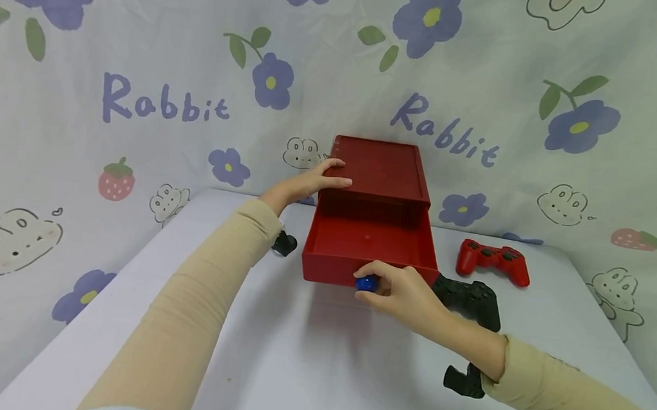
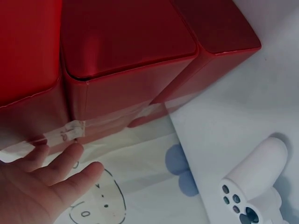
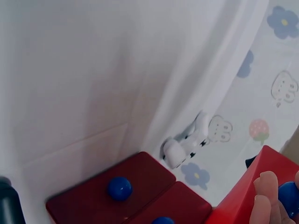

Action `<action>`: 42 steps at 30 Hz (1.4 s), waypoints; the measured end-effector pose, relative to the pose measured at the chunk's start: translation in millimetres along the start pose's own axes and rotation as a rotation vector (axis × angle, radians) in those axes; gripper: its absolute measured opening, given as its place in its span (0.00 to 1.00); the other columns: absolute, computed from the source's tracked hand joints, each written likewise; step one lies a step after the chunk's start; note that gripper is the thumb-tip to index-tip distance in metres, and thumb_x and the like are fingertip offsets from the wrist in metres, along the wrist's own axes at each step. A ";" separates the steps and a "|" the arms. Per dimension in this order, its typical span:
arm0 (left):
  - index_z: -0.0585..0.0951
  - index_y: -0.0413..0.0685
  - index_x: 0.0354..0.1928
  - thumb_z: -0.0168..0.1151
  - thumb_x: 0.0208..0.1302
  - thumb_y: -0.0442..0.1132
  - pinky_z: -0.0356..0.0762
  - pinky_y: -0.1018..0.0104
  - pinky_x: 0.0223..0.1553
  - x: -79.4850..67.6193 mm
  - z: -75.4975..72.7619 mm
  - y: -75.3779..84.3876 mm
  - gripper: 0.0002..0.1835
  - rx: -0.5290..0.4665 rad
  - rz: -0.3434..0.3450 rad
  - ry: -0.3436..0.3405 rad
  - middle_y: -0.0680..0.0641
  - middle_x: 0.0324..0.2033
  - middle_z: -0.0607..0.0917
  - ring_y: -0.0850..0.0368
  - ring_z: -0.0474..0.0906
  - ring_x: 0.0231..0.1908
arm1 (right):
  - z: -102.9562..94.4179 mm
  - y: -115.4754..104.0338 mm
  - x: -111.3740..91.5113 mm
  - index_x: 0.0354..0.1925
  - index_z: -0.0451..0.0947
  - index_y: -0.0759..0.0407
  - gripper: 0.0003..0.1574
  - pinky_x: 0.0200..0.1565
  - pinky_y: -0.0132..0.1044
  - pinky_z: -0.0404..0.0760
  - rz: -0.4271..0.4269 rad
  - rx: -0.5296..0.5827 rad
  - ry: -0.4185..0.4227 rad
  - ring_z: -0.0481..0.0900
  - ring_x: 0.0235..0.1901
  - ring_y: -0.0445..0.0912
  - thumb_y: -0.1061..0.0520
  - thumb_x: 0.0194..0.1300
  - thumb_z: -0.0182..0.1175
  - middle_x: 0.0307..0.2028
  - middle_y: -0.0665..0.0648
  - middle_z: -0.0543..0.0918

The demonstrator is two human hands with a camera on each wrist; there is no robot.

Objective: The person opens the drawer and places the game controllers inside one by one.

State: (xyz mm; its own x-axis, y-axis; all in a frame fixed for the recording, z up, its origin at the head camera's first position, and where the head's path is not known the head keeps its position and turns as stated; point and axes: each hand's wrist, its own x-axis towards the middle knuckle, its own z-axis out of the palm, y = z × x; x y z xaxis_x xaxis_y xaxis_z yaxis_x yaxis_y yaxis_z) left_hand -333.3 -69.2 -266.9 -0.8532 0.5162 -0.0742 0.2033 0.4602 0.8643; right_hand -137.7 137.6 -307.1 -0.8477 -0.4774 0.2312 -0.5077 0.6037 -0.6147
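Observation:
A red drawer cabinet (image 1: 374,167) stands at the back of the table, its upper drawer (image 1: 323,269) pulled out toward me. The part of that drawer's inside that shows is bare. On the drawer front, my right hand (image 1: 405,295) pinches a round blue knob (image 1: 366,283) between thumb and fingers. My left hand (image 1: 319,180) rests at the cabinet's top left edge with thumb and fingers extended. In the left wrist view, the fingers (image 2: 70,172) spread beside the red side wall. Lower fronts with another blue knob (image 3: 120,188) show in the right wrist view.
To the cabinet's right lie a red game controller (image 1: 492,263) and a black game controller (image 1: 468,300), the black one partly behind my right arm. A white game controller (image 2: 254,186) lies on the left side. Behind the table hangs a patterned cloth (image 1: 168,38).

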 end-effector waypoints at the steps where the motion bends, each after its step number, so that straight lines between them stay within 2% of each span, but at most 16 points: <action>1: 0.51 0.56 0.68 0.52 0.61 0.52 0.52 0.46 0.63 -0.7 0.1 0.4 0.36 -0.002 0.001 0.000 0.43 0.67 0.50 0.48 0.50 0.65 | 0.6 -0.8 -1.6 0.45 0.77 0.55 0.17 0.26 0.29 0.76 -0.001 0.001 -0.003 0.72 0.21 0.35 0.55 0.56 0.65 0.23 0.47 0.80; 15: 0.51 0.54 0.68 0.51 0.61 0.51 0.55 0.46 0.62 -2.3 1.3 0.8 0.35 -0.007 0.007 0.008 0.43 0.66 0.52 0.47 0.51 0.64 | 5.0 -4.4 -5.9 0.45 0.77 0.55 0.17 0.27 0.28 0.77 0.015 0.040 0.007 0.74 0.21 0.35 0.57 0.55 0.65 0.25 0.48 0.81; 22: 0.52 0.54 0.68 0.51 0.61 0.51 0.56 0.44 0.61 -2.7 1.0 0.2 0.35 0.001 0.010 0.012 0.43 0.66 0.52 0.46 0.51 0.64 | 6.9 -2.2 -5.1 0.45 0.76 0.56 0.17 0.30 0.26 0.77 -0.009 0.047 0.019 0.76 0.24 0.35 0.58 0.56 0.64 0.29 0.51 0.83; 27: 0.52 0.57 0.68 0.51 0.61 0.53 0.56 0.42 0.60 -1.4 1.5 -0.5 0.36 0.016 -0.002 0.014 0.44 0.67 0.51 0.47 0.50 0.64 | 3.9 -1.3 -8.9 0.49 0.76 0.56 0.19 0.31 0.27 0.78 -0.006 0.058 -0.011 0.78 0.25 0.35 0.57 0.57 0.63 0.30 0.52 0.84; 31: 0.51 0.60 0.68 0.51 0.60 0.55 0.55 0.36 0.57 0.0 1.5 -1.6 0.36 0.027 -0.026 0.008 0.46 0.68 0.49 0.46 0.49 0.65 | -10.2 -4.9 -15.3 0.53 0.74 0.56 0.23 0.31 0.28 0.78 0.013 0.085 -0.045 0.80 0.26 0.38 0.57 0.57 0.63 0.31 0.53 0.84; 33: 0.51 0.59 0.68 0.51 0.60 0.54 0.54 0.36 0.57 0.5 1.3 -2.0 0.36 0.021 -0.024 0.004 0.45 0.68 0.49 0.46 0.49 0.65 | -21.9 -6.8 -19.1 0.53 0.74 0.57 0.24 0.31 0.28 0.79 -0.006 0.079 -0.030 0.81 0.28 0.38 0.59 0.57 0.63 0.32 0.53 0.85; 38: 0.51 0.60 0.68 0.51 0.60 0.55 0.54 0.36 0.57 0.3 0.9 -2.0 0.36 0.020 -0.025 0.008 0.46 0.68 0.48 0.46 0.49 0.65 | -59.0 -8.3 -27.3 0.52 0.74 0.62 0.23 0.32 0.28 0.79 -0.097 0.036 0.106 0.83 0.27 0.39 0.65 0.56 0.62 0.30 0.55 0.85; 42: 0.52 0.59 0.68 0.51 0.60 0.54 0.55 0.37 0.57 0.5 1.0 -2.1 0.36 0.015 -0.017 0.008 0.45 0.68 0.49 0.45 0.50 0.65 | -87.5 -0.5 -34.9 0.53 0.73 0.63 0.24 0.32 0.26 0.79 -0.085 0.016 0.192 0.82 0.28 0.37 0.68 0.56 0.61 0.32 0.56 0.85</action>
State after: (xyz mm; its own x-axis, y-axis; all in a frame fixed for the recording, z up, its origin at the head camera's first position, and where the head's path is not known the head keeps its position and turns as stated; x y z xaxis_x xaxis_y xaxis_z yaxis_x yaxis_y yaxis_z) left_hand -333.7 -69.2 -269.3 -0.8603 0.5025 -0.0853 0.1954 0.4797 0.8554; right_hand -121.4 209.8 -248.9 -0.8162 -0.3947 0.4219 -0.5777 0.5554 -0.5981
